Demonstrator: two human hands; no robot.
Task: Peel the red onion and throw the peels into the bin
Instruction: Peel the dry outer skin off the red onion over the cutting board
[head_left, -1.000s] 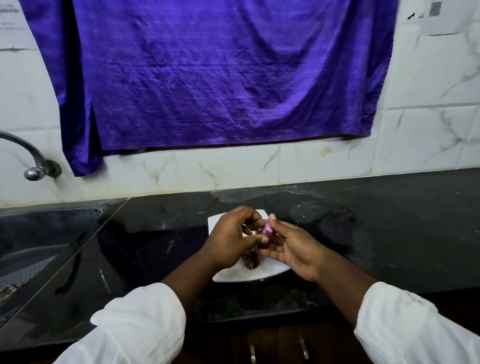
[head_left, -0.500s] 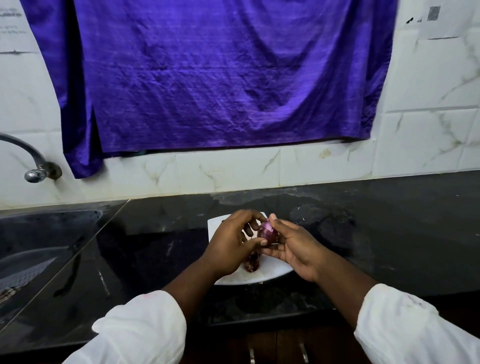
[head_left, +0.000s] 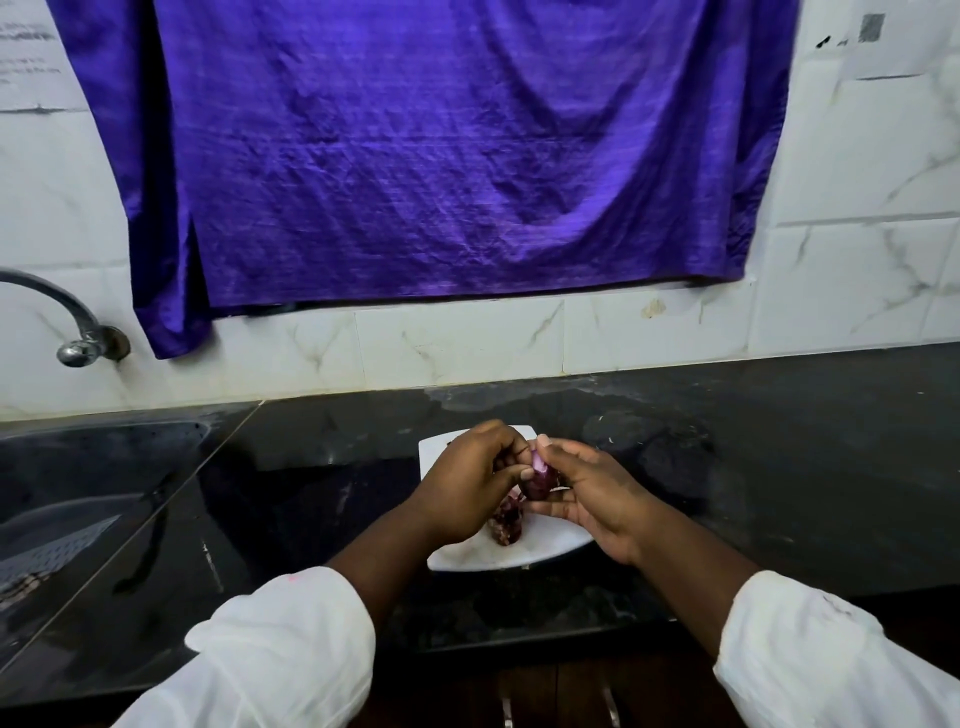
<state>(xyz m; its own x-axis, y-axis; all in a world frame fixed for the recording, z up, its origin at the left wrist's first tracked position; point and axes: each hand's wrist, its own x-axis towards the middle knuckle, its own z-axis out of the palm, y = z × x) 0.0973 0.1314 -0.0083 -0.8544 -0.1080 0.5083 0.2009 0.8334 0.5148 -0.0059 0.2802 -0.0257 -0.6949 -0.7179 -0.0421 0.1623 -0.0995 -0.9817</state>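
A small red onion (head_left: 540, 480) is held above a white plate (head_left: 545, 545) on the black counter. My right hand (head_left: 597, 499) grips the onion from the right, thumb on top and fingers under it. My left hand (head_left: 467, 488) is curled against the onion's left side, its thumb and fingertips pinching at the skin. A pale purple peeled patch shows at the onion's top. A heap of dark red peels (head_left: 506, 522) lies on the plate just below my hands. No bin is in view.
A dark sink (head_left: 88, 499) lies at the left with a metal tap (head_left: 78, 338) on the wall above it. A purple cloth (head_left: 441, 156) hangs on the tiled wall. The counter's front edge and cabinet handles (head_left: 556, 706) sit close below my sleeves.
Both hands stay on the onion over the plate. The onion has turned slightly in my fingers, and my left fingers have shifted on its skin.
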